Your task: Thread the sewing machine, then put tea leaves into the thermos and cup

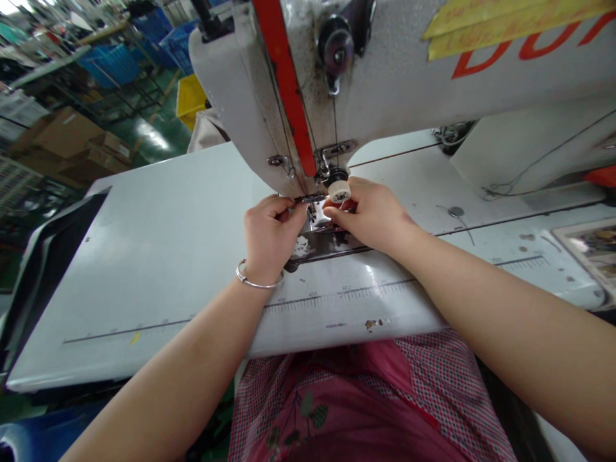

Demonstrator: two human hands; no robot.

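Observation:
A white sewing machine (409, 83) stands over the table, with both of my hands at its needle area (314, 208). My left hand (270, 234) comes in from the left, thumb and forefinger pinched together right beside the needle. From the other side my right hand (378, 212) reaches in just below a cream-coloured round knob (339, 191), its thumb and fingers closed towards each other. Whatever lies between the fingertips of either hand is too small to make out. Thread (335, 119) runs down the machine head, beside a red strip (286, 83).
The pale sewing table (178, 224) has a printed ruler (312, 299) along its front edge. At the right lie a small round metal piece (455, 212) and a picture card (590, 250). Cardboard boxes (72, 138), a yellow bin (190, 99) and blue baskets (110, 64) are behind at left.

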